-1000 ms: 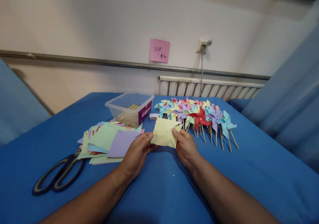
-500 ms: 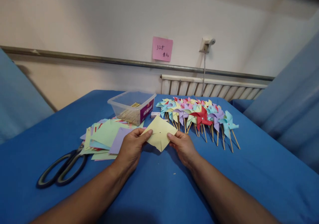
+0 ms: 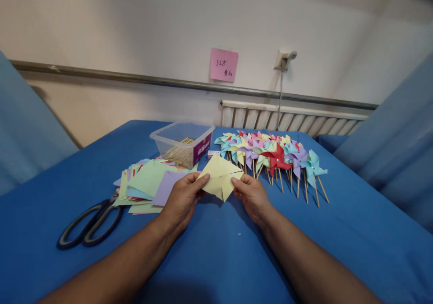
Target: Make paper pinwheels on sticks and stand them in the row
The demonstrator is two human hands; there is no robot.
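A pale yellow square of paper with cuts running in from its corners (image 3: 219, 177) is held above the blue cloth-covered table (image 3: 216, 250), just in front of the person. Its left corner is pinched by the left hand (image 3: 182, 200) between thumb and forefinger, while the other fingers are curled loosely under it. The right corner is pinched in the same way by the right hand (image 3: 252, 195), with the thumb on top of the sheet. The paper is kept tilted on its point, and a fold or cut line is seen across its middle.

To the left of the hands, a loose pile of coloured paper squares (image 3: 149, 184) is spread on the table, and a pair of black-handled scissors (image 3: 89, 225) lies near it. Behind the pile, a clear plastic box with thin wooden sticks inside (image 3: 182, 144) is placed. To the right, many finished paper pinwheels on wooden sticks (image 3: 274, 157) are laid in rows. A pink sticky note (image 3: 223, 65) is fixed on the wall.
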